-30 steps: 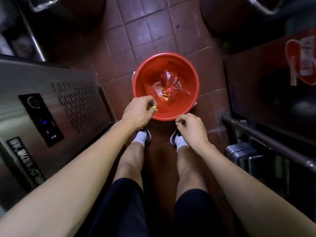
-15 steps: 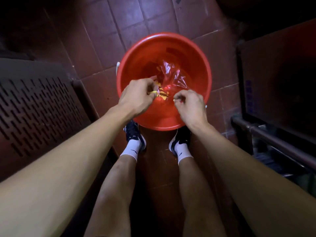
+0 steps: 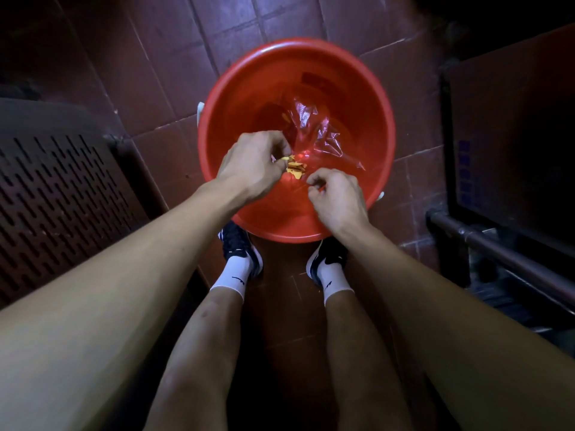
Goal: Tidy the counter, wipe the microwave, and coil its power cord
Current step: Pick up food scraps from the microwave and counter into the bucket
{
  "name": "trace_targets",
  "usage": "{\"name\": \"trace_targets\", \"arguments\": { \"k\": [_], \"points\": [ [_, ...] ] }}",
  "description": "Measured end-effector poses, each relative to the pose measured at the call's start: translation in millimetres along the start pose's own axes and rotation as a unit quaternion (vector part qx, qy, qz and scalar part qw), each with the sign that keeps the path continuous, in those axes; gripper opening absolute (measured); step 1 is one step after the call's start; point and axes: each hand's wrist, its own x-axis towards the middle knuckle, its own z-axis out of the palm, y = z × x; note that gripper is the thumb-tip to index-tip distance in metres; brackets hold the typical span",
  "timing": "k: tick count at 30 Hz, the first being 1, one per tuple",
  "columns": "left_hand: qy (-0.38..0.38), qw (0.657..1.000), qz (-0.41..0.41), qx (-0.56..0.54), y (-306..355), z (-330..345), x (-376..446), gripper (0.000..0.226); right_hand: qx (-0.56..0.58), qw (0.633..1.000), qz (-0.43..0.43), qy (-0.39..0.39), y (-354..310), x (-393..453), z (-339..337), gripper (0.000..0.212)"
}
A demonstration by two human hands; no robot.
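A: Far left, near side?
B: Dark perforated metal panel (image 3: 59, 194), on the left edge. Red-brown floor tiles (image 3: 149, 73) beyond it.

A: Left hand?
B: Left hand (image 3: 253, 164) over the red bucket (image 3: 298, 228), fingers curled in, tips pinching small yellow scraps (image 3: 294, 169). Some of the yellow bits may sit lower in the bucket; cannot tell where grip ends.

A: In the bucket?
B: Crumpled clear plastic wrapper (image 3: 314, 132), lying inside toward the far-right wall. Bucket stands on the floor just beyond both shoes (image 3: 239, 247).

A: Right hand?
B: Right hand (image 3: 337, 197) over the near-right rim, fingers curled tight, thumb against fingertips. Whether it has hold of anything, cannot tell; too small to see.

A: Far right?
B: Dark cabinet front (image 3: 513, 135), metal rail (image 3: 497, 253) running below it.

A: Microwave, cord?
B: Not identifiable here.
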Motion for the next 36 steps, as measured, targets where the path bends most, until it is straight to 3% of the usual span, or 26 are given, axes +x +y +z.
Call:
{"name": "trace_targets", "arguments": {
  "k": [8,13,24,36],
  "points": [
    [-0.003,1.000,-0.005,0.016,3,-4,-14,0.008,-0.004,1.000,0.000,-0.011,2,-8,-15,0.018],
    [-0.037,0.990,0.028,0.136,3,-15,-40,0.025,-0.017,1.000,-0.011,-0.021,-8,-26,-36,0.021],
    [-0.034,0.980,0.001,0.195,57,-66,-146,0.044,-0.172,0.977,-0.112,-0.052,-48,-112,-138,0.032],
    [0.100,0.981,-0.006,0.165,157,-164,-318,0.058,-0.277,0.917,-0.288,0.006,-151,-242,-266,0.043]
  ]
}}
